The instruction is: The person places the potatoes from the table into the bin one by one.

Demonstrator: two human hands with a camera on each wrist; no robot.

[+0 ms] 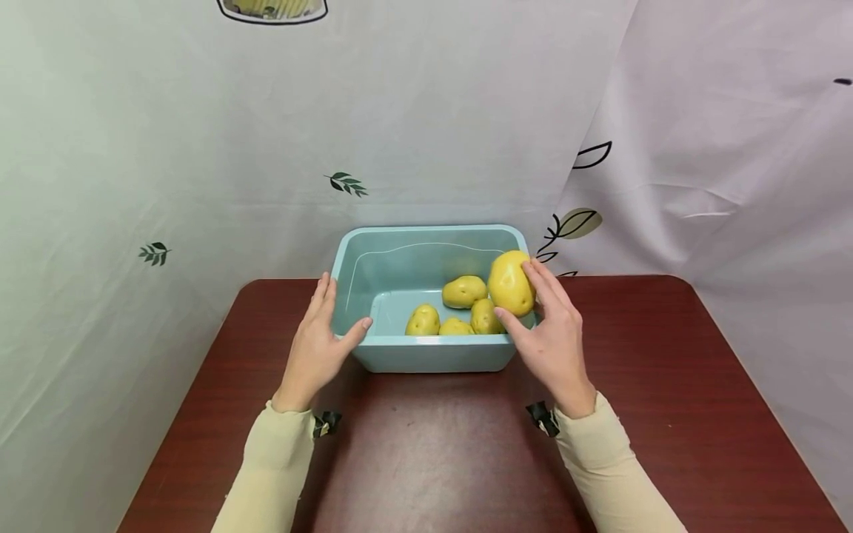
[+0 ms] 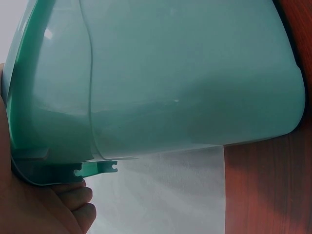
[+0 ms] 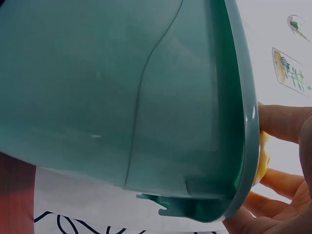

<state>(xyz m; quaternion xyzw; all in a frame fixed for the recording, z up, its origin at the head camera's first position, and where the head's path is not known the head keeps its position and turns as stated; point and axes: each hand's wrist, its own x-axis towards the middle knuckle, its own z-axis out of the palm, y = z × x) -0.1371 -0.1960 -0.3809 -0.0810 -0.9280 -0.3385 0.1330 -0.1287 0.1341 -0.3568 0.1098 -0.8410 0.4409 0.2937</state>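
My right hand [image 1: 553, 344] holds a large yellow potato [image 1: 509, 283] over the right end of a light-blue plastic bin [image 1: 426, 354], thumb in front and fingers along the far side. In the right wrist view, the bin's rim hides most of that potato [image 3: 263, 158]. Several smaller potatoes [image 1: 464, 292] lie on the bin's floor toward the right, partly behind its front wall. My left hand [image 1: 316, 355] is at the bin's left front corner, its fingers extended along the outside and its thumb reaching over the rim. From the left wrist, fingertips [image 2: 85, 217] show below the bin's handle edge.
The bin stands at the back of a dark red wood-grain table [image 1: 433, 451]. A pale fabric backdrop [image 1: 453, 126] with printed leaves hangs close behind it and along both sides. Black wrist mounts [image 1: 543, 419] sit on the insides of both cuffs.
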